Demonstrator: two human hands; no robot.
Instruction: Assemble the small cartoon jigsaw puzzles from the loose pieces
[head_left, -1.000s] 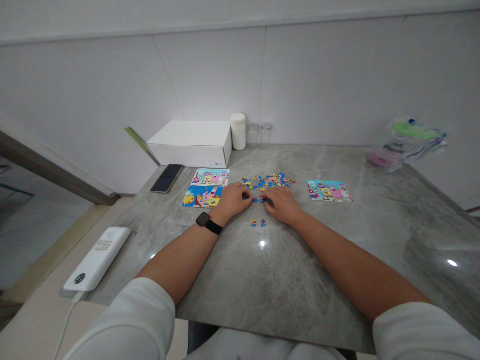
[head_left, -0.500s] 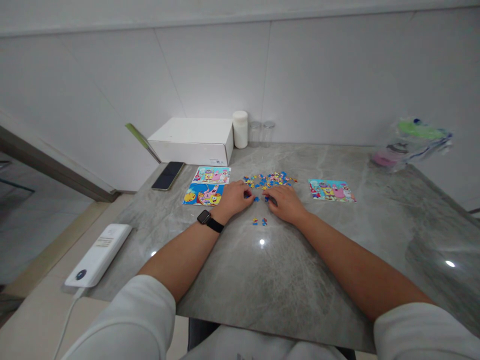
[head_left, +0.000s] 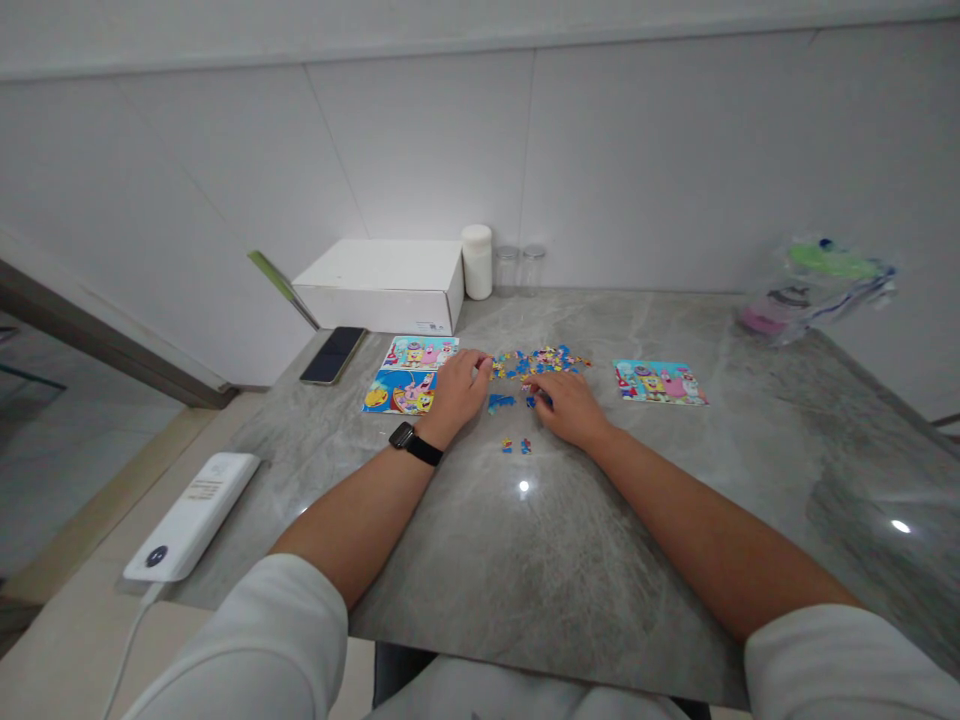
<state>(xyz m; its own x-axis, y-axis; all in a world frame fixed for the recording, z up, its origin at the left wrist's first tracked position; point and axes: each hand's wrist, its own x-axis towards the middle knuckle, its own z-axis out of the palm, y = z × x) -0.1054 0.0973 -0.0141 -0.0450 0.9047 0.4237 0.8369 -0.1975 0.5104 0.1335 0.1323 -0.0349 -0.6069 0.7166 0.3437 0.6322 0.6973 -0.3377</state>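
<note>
A pile of small colourful puzzle pieces (head_left: 551,358) lies on the grey table. My left hand (head_left: 466,385) is at the pile's left edge, over the side of the blue cartoon card (head_left: 397,392), its fingers slightly apart with nothing visible in them. Just right of it, blue pieces (head_left: 501,401) lie on the tabletop. My right hand (head_left: 566,405) rests in front of the pile, fingers curled at a small blue piece (head_left: 531,402). Two small joined clusters (head_left: 526,446) sit nearer to me.
Behind stand a white box (head_left: 382,285), a white bottle (head_left: 478,262) and two clear jars (head_left: 532,270). A phone (head_left: 334,355) and a power bank (head_left: 193,515) are left. Another cartoon card (head_left: 660,382) and a plastic-wrapped item (head_left: 817,285) lie right.
My left hand has moved up and left, its fingers parting, which uncovers blue pieces on the table. My right hand has stayed nearly in place.
</note>
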